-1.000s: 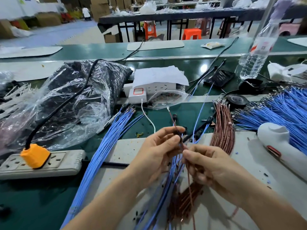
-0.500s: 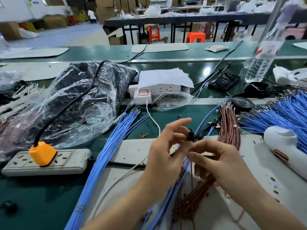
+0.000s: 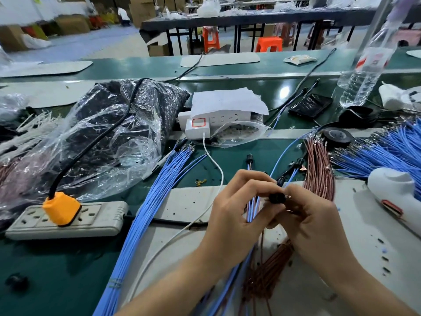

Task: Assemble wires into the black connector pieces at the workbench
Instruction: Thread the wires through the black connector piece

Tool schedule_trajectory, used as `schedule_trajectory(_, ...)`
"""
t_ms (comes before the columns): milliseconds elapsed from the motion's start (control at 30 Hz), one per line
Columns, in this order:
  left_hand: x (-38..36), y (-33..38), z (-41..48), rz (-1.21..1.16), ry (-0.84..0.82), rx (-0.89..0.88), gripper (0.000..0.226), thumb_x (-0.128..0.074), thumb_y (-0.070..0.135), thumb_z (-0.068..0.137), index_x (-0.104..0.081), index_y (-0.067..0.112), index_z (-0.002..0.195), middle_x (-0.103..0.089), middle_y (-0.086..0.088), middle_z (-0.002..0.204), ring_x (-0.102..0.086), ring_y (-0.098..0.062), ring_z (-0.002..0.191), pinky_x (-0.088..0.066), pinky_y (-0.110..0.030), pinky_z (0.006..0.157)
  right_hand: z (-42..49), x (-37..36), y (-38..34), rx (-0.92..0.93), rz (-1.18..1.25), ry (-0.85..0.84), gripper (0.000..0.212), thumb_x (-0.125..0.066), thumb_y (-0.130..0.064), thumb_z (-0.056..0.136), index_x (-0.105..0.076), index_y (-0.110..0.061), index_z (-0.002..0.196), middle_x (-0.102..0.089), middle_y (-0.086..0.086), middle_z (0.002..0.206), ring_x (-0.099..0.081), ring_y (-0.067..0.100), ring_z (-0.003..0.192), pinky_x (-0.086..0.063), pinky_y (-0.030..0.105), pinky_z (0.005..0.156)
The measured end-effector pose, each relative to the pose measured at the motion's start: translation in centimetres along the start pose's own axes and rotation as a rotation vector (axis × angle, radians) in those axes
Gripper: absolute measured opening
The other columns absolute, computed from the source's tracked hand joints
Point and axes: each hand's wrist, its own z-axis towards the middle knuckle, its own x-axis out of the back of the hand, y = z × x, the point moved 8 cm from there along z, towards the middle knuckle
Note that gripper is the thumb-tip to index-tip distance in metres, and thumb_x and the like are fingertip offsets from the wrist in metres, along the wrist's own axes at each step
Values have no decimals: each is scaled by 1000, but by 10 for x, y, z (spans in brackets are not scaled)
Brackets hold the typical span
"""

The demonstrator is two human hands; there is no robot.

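Head view, sole entry.
Item 1: black connector (image 3: 276, 198), held above the grey mat (image 3: 189, 201), between both hands.
Item 2: left hand (image 3: 234, 217), fingers curled, pinching the connector's left side, with blue wires (image 3: 252, 208) running down behind its fingers.
Item 3: right hand (image 3: 314, 222), fingers curled, pinching the right side; I cannot tell whether a wire end sits in that pinch.
Item 4: brown wire bundle (image 3: 319, 169), lying just beyond.
Step, as I judge it: seating a wire. The next move calls for lining the terminal up with its hole and pushing it home.
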Motion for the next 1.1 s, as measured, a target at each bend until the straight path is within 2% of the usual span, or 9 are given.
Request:
schedule_trajectory(167,0,-1,0,-10,11,-1,16,-69,0,82,-68,-1,97,-59,-8,101,-62,-17,93,-54,-35,82,0,1,-5,54,-57,16,31,-65,17,78,-58,-13,75,-62,-1,62,-62,-1,56,-43,4,55)
schedule_trajectory(333,0,-3,-2,-4,15,-8,17,-69,0,81,-68,1,98,-58,-7,101,-62,-16,93,-54,-33,82,-1,1,-5,83,-95,14,23,-66,13,80,-60,-9,79,-61,0,64,-62,-1,59,-44,5,57)
schedule_trajectory(567,-2,0,-2,53,-9,-37,17,-71,3,80,-69,1,96,-60,-8,97,-61,-12,92,-49,-23,84,0,0,-6,129,-160,-5,15,-58,2,77,-59,-12,82,-54,-12,72,-55,-8,68,-38,2,60)
schedule_trajectory(700,-2,-1,-2,52,-15,-40,16,-71,3,80,-69,1,95,-61,-8,96,-61,-13,91,-50,-24,82,0,-3,-2,122,-174,-21,6,-57,-4,80,-59,-10,80,-57,-4,71,-56,8,66,-42,16,58)
schedule_trajectory(733,-2,-1,-2,42,-16,-38,16,-71,3,79,-69,1,95,-61,-8,96,-62,-13,90,-50,-25,82,0,-3,-2,125,-173,-31,4,-56,-8,82,-60,-8,81,-57,-2,71,-55,10,66,-42,16,58)
schedule_trajectory(833,-3,-2,-2,-1,-30,-27,16,-71,4,80,-68,1,95,-59,-6,97,-62,-14,89,-52,-29,79,0,-5,-1,134,-166,-58,23,-46,-24,86,-59,-6,80,-53,-3,70,-50,7,65,-36,9,58)
schedule_trajectory(933,-3,-3,-2,-21,-35,-16,16,-72,7,81,-67,1,96,-59,-6,98,-62,-17,87,-53,-32,78,0,-6,2,109,-184,-56,14,-51,-13,84,-60,-3,80,-54,-2,69,-51,2,66,-35,6,58)
schedule_trajectory(1033,-2,-3,-2,-43,-25,-13,17,-70,10,82,-67,1,96,-58,-6,98,-62,-18,88,-52,-31,79,0,-7,4,81,-170,-59,7,-54,2,80,-61,2,81,-54,-4,71,-53,-14,66,-35,-1,59)
schedule_trajectory(1100,-1,-4,-2,-49,-11,-14,17,-70,11,81,-67,2,95,-59,-6,97,-62,-19,87,-52,-32,79,0,-8,8,49,-143,-72,10,-57,13,82,-59,4,80,-56,-1,70,-57,-12,65,-36,-2,58)
